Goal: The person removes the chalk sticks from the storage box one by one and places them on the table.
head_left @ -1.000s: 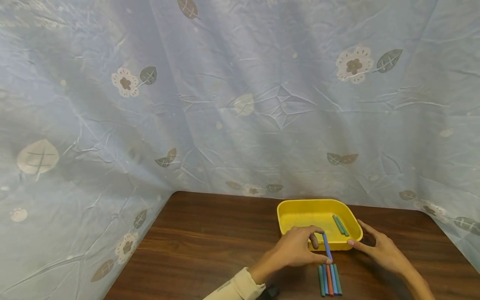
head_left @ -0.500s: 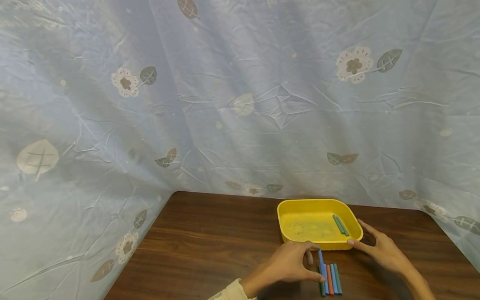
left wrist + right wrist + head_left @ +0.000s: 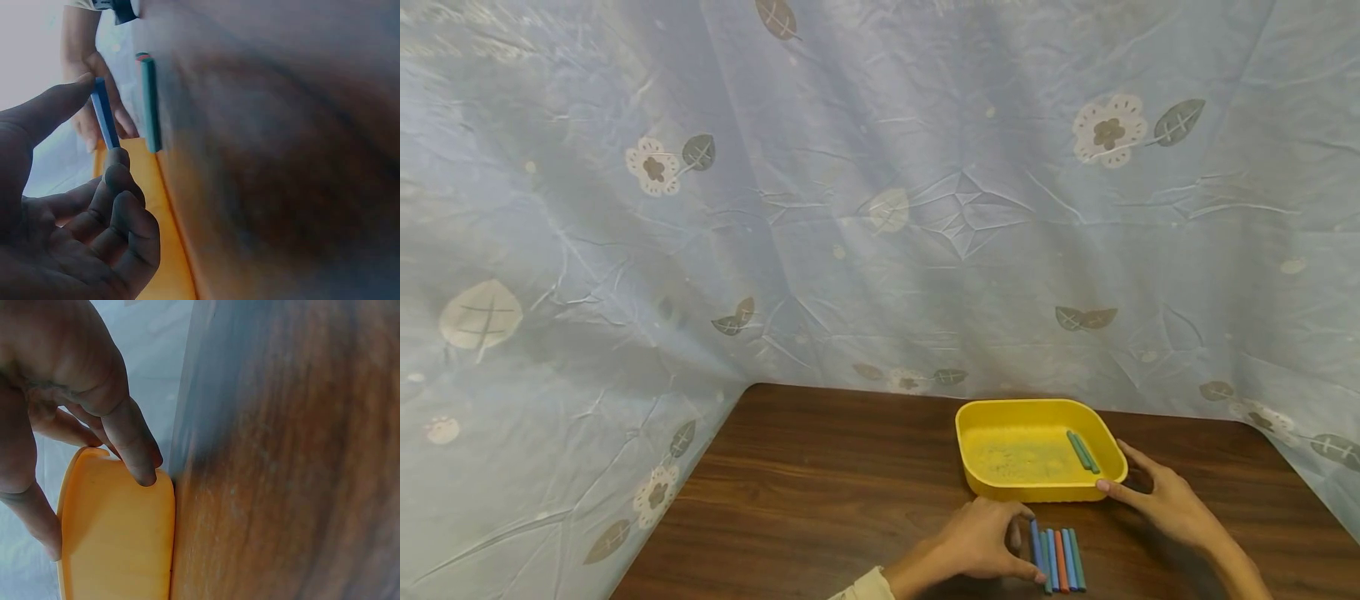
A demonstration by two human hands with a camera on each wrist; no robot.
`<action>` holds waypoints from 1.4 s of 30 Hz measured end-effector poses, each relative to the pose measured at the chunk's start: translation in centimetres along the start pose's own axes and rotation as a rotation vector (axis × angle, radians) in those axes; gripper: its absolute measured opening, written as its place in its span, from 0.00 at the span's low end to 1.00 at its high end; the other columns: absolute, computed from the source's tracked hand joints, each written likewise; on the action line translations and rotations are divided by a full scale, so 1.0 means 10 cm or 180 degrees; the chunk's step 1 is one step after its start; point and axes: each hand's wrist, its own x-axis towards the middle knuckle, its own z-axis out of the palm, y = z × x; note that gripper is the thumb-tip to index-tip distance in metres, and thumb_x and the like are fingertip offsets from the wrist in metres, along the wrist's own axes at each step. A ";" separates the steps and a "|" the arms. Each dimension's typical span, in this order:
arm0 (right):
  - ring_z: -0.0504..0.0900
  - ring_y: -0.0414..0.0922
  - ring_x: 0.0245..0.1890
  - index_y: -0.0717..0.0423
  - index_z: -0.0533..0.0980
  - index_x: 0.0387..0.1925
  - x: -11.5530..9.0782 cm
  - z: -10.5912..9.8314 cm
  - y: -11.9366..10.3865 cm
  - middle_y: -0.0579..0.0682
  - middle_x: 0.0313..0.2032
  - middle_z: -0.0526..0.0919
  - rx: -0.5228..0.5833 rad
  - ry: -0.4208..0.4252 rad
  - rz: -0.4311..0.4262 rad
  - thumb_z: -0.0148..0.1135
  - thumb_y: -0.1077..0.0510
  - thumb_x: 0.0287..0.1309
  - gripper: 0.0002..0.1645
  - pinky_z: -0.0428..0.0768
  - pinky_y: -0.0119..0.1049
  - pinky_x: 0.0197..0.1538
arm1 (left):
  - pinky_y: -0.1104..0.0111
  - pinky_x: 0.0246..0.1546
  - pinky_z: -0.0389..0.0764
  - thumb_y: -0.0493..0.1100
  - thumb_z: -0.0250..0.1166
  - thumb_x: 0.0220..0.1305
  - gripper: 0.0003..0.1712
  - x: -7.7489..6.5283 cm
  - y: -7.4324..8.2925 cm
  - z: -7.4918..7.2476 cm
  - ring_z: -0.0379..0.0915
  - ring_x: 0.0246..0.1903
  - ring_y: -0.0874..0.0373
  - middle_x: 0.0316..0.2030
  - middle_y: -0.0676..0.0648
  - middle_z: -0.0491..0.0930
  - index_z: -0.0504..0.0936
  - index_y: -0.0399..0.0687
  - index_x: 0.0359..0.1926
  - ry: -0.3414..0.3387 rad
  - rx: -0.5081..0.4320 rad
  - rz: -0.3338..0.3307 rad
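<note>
Since the earlier frame, the blue stick (image 3: 1036, 546) has shifted leftward from over the row of sticks (image 3: 1060, 560) to just beside its left end. Part-open, the left hand (image 3: 985, 537) pinches it end to end between thumb and forefinger; the right hand (image 3: 1161, 492) grips the yellow tray (image 3: 1041, 493) near the far edge of the counter (image 3: 850, 467). Held only by its tips, the stick could slip or snap if squeezed; a sideways knock could skew the row. Its long axis points toward the far edge, nearly parallel to the row.
</note>
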 end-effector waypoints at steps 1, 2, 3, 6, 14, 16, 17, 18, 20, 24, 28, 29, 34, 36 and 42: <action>0.61 0.85 0.71 0.68 0.50 0.84 0.00 0.00 0.00 0.81 0.76 0.59 -0.0004 -0.0001 0.0010 0.64 0.33 0.73 0.60 0.68 0.82 0.60 | 0.82 0.33 0.74 0.64 0.79 0.61 0.37 0.01 -0.01 0.01 0.71 0.27 0.78 0.29 0.70 0.78 0.81 0.61 0.68 -0.0023 0.0004 -0.0012; 0.61 0.85 0.71 0.68 0.50 0.84 0.01 0.00 0.00 0.81 0.76 0.59 -0.0006 -0.0002 0.0020 0.64 0.33 0.73 0.60 0.68 0.83 0.60 | 0.81 0.33 0.74 0.64 0.79 0.61 0.36 0.01 -0.01 0.01 0.71 0.27 0.78 0.28 0.69 0.78 0.82 0.61 0.68 -0.0045 0.0001 -0.0023; 0.60 0.85 0.72 0.68 0.50 0.84 0.01 0.00 0.00 0.81 0.77 0.58 -0.0006 -0.0004 0.0028 0.64 0.33 0.73 0.60 0.68 0.83 0.60 | 0.81 0.33 0.75 0.63 0.79 0.62 0.36 0.02 -0.02 0.02 0.71 0.27 0.78 0.28 0.69 0.78 0.82 0.61 0.68 -0.0068 -0.0003 -0.0033; 0.59 0.85 0.72 0.68 0.50 0.84 0.01 0.00 0.01 0.81 0.77 0.58 0.0010 -0.0010 0.0028 0.64 0.33 0.73 0.61 0.66 0.83 0.61 | 0.81 0.34 0.75 0.62 0.79 0.62 0.34 0.03 -0.03 0.03 0.71 0.27 0.78 0.28 0.69 0.78 0.82 0.62 0.67 -0.0125 -0.0035 -0.0058; 0.60 0.85 0.72 0.67 0.49 0.84 0.00 0.00 0.00 0.80 0.77 0.58 0.0018 -0.0022 0.0018 0.63 0.33 0.73 0.60 0.68 0.83 0.60 | 0.80 0.32 0.76 0.60 0.77 0.66 0.31 0.04 -0.06 0.07 0.73 0.27 0.77 0.28 0.69 0.79 0.82 0.62 0.67 -0.0302 -0.0181 -0.0087; 0.60 0.85 0.72 0.67 0.49 0.84 0.00 0.00 0.00 0.80 0.77 0.58 0.0013 -0.0014 0.0019 0.63 0.33 0.74 0.60 0.68 0.83 0.60 | 0.81 0.32 0.76 0.59 0.77 0.66 0.32 0.04 -0.07 0.08 0.73 0.26 0.77 0.28 0.69 0.79 0.82 0.61 0.68 -0.0322 -0.0196 -0.0072; 0.60 0.85 0.72 0.67 0.49 0.84 0.00 0.00 0.00 0.80 0.77 0.58 0.0006 -0.0010 0.0019 0.63 0.33 0.73 0.60 0.68 0.83 0.60 | 0.81 0.32 0.76 0.59 0.77 0.66 0.32 0.05 -0.06 0.08 0.73 0.26 0.77 0.28 0.69 0.79 0.82 0.61 0.68 -0.0328 -0.0195 -0.0070; 0.60 0.85 0.72 0.67 0.50 0.84 0.00 0.00 0.00 0.80 0.77 0.58 -0.0003 -0.0005 0.0020 0.63 0.33 0.73 0.60 0.68 0.83 0.60 | 0.81 0.31 0.76 0.59 0.76 0.66 0.31 0.05 -0.06 0.09 0.73 0.26 0.77 0.29 0.69 0.80 0.82 0.61 0.68 -0.0327 -0.0178 -0.0073; 0.60 0.85 0.72 0.68 0.50 0.84 0.00 0.00 0.00 0.81 0.77 0.58 -0.0015 -0.0003 0.0022 0.63 0.33 0.73 0.60 0.68 0.83 0.60 | 0.81 0.31 0.76 0.60 0.77 0.66 0.32 0.05 -0.05 0.10 0.73 0.26 0.78 0.29 0.69 0.80 0.82 0.63 0.68 -0.0315 -0.0122 -0.0084; 0.61 0.85 0.71 0.68 0.50 0.84 0.00 0.00 0.01 0.80 0.77 0.58 -0.0028 -0.0002 0.0016 0.63 0.33 0.74 0.60 0.68 0.82 0.60 | 0.81 0.30 0.75 0.62 0.77 0.65 0.32 0.06 -0.02 0.14 0.74 0.26 0.79 0.29 0.71 0.82 0.81 0.65 0.68 -0.0302 -0.0005 -0.0114; 0.61 0.85 0.72 0.67 0.50 0.84 0.00 0.01 0.01 0.80 0.77 0.59 -0.0006 -0.0007 0.0009 0.63 0.33 0.74 0.60 0.69 0.82 0.60 | 0.80 0.29 0.75 0.63 0.77 0.64 0.32 0.07 -0.01 0.16 0.74 0.26 0.79 0.29 0.71 0.82 0.81 0.67 0.68 -0.0319 0.0060 -0.0168; 0.61 0.85 0.72 0.67 0.50 0.84 0.00 0.01 0.01 0.80 0.77 0.58 0.0000 -0.0011 0.0013 0.63 0.33 0.74 0.60 0.69 0.82 0.60 | 0.80 0.29 0.75 0.64 0.77 0.64 0.32 0.07 -0.01 0.16 0.74 0.26 0.79 0.29 0.71 0.82 0.81 0.68 0.67 -0.0322 0.0079 -0.0177; 0.61 0.85 0.71 0.68 0.50 0.84 -0.01 0.02 0.01 0.80 0.77 0.59 -0.0006 0.0009 -0.0001 0.63 0.33 0.74 0.60 0.69 0.82 0.60 | 0.79 0.28 0.74 0.64 0.76 0.65 0.31 0.07 -0.01 0.17 0.73 0.26 0.78 0.30 0.72 0.80 0.81 0.69 0.67 -0.0326 0.0151 -0.0157; 0.61 0.84 0.72 0.68 0.50 0.84 0.00 0.02 0.02 0.80 0.77 0.59 0.0005 0.0022 -0.0031 0.63 0.34 0.74 0.59 0.69 0.82 0.60 | 0.79 0.28 0.74 0.63 0.77 0.64 0.32 0.08 -0.01 0.17 0.73 0.26 0.78 0.30 0.72 0.80 0.81 0.68 0.67 -0.0322 0.0162 -0.0146; 0.61 0.84 0.72 0.69 0.50 0.84 0.01 0.02 0.02 0.80 0.77 0.59 0.0024 0.0038 -0.0058 0.64 0.35 0.74 0.59 0.70 0.81 0.60 | 0.80 0.27 0.73 0.64 0.78 0.62 0.33 0.08 0.01 0.17 0.72 0.25 0.78 0.29 0.73 0.79 0.81 0.68 0.66 -0.0248 0.0275 -0.0171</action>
